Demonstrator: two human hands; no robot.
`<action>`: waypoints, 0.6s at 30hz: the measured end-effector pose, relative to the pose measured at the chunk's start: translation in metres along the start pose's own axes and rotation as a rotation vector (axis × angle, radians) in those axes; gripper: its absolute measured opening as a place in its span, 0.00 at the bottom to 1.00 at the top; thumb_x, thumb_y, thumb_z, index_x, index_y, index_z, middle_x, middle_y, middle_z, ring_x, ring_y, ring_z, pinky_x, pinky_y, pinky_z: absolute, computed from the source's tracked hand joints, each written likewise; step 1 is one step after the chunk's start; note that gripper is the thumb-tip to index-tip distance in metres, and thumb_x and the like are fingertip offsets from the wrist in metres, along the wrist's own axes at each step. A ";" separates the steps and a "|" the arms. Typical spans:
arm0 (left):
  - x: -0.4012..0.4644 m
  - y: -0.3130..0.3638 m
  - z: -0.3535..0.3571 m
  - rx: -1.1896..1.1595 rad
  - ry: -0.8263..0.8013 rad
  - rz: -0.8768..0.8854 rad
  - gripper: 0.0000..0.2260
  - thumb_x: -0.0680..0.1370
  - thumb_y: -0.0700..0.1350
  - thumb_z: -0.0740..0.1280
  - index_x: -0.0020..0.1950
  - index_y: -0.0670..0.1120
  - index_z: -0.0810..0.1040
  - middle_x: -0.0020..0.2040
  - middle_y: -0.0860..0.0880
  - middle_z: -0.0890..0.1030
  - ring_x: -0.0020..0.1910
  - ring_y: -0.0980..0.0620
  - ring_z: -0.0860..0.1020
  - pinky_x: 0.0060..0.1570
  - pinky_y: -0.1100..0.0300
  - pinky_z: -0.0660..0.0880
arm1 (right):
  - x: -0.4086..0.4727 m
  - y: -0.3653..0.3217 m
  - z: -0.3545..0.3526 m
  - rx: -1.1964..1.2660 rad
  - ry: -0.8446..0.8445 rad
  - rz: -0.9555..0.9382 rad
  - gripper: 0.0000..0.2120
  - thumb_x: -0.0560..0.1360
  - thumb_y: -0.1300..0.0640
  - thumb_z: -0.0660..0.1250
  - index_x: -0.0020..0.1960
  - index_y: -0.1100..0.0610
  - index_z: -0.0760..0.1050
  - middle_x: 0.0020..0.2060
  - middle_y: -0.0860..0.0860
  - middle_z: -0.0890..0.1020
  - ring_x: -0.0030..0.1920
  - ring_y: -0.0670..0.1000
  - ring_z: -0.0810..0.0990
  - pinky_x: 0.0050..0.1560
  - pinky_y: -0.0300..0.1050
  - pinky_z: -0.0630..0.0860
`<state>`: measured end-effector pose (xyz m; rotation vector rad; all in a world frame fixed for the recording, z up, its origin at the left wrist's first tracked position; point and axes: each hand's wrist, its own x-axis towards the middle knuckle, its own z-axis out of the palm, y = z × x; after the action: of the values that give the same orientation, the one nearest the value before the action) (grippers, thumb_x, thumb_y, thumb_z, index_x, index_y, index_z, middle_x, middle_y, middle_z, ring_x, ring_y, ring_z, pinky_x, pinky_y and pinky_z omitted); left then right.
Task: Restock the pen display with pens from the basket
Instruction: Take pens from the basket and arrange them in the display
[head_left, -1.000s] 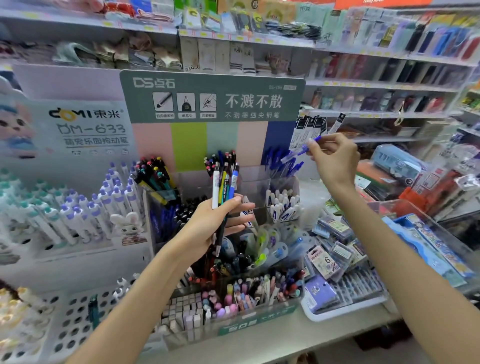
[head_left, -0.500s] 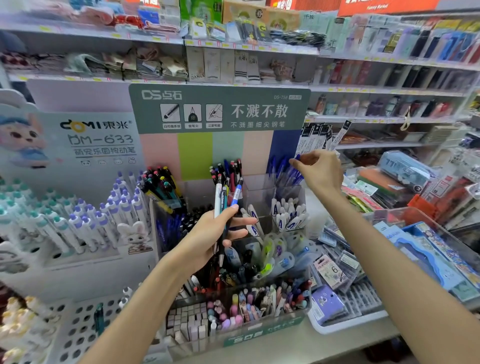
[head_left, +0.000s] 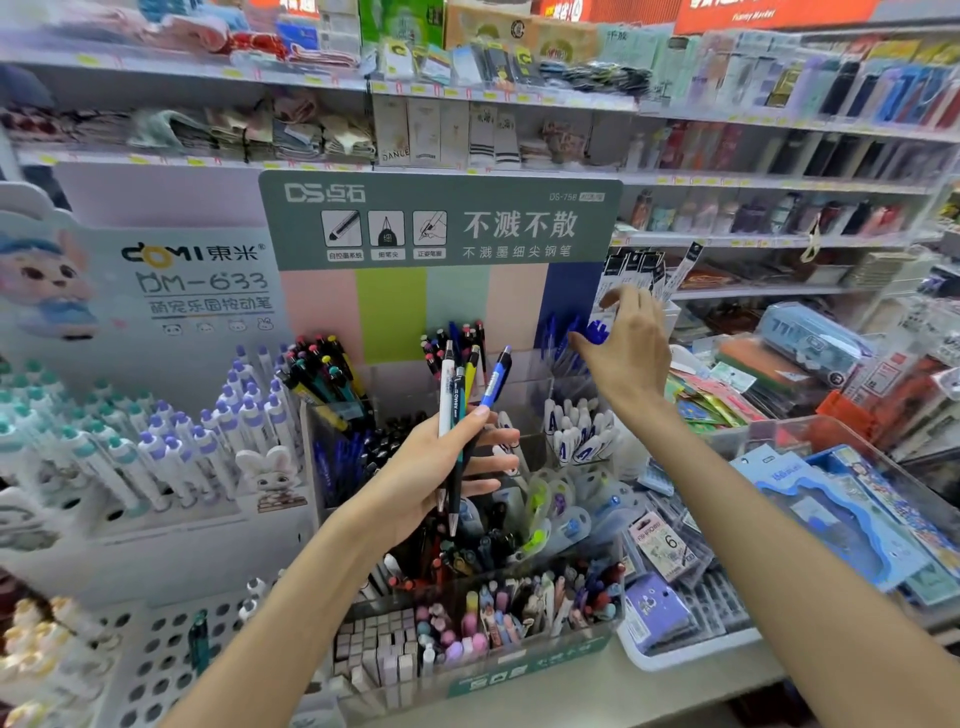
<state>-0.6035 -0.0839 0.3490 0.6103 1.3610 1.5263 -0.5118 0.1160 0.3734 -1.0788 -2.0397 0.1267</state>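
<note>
Two bare forearms, no sleeves, left hand (head_left: 441, 462), right hand (head_left: 628, 348) (no rings or watch)

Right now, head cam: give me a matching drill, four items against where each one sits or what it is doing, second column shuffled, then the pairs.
Things:
1. left hand
2. right hand
3. blue pens
4. rabbit figurine

Places or states:
A. standing in the rear right clear compartment of the display
B. grips a bunch of pens upright
C. fingers spread at the tops of the blue pens, holding nothing
D. stands left of the display, in front of the purple-capped pens

Pairs: 1-B, 2-C, 3-A, 4-D
</note>
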 end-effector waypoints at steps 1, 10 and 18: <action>0.000 0.000 0.000 0.000 0.005 0.004 0.10 0.81 0.49 0.62 0.55 0.46 0.78 0.45 0.50 0.86 0.40 0.53 0.84 0.34 0.62 0.80 | -0.006 -0.005 -0.002 0.090 0.010 -0.020 0.14 0.71 0.53 0.73 0.52 0.58 0.73 0.45 0.50 0.74 0.47 0.50 0.71 0.44 0.42 0.68; 0.000 -0.003 0.000 0.003 0.008 0.056 0.11 0.80 0.51 0.62 0.55 0.48 0.79 0.48 0.51 0.86 0.47 0.53 0.84 0.40 0.61 0.80 | -0.048 -0.054 -0.033 0.865 -0.795 0.213 0.09 0.77 0.58 0.66 0.54 0.60 0.79 0.36 0.48 0.81 0.33 0.42 0.78 0.34 0.31 0.75; -0.009 0.007 -0.032 -0.032 0.194 0.106 0.10 0.81 0.49 0.61 0.52 0.48 0.80 0.43 0.54 0.86 0.38 0.57 0.83 0.35 0.65 0.79 | -0.015 -0.063 -0.032 0.895 0.011 0.158 0.07 0.75 0.61 0.68 0.53 0.55 0.75 0.39 0.50 0.83 0.38 0.46 0.81 0.47 0.39 0.79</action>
<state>-0.6294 -0.1064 0.3493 0.5325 1.4662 1.7253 -0.5253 0.0571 0.4127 -0.6431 -1.5854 1.0012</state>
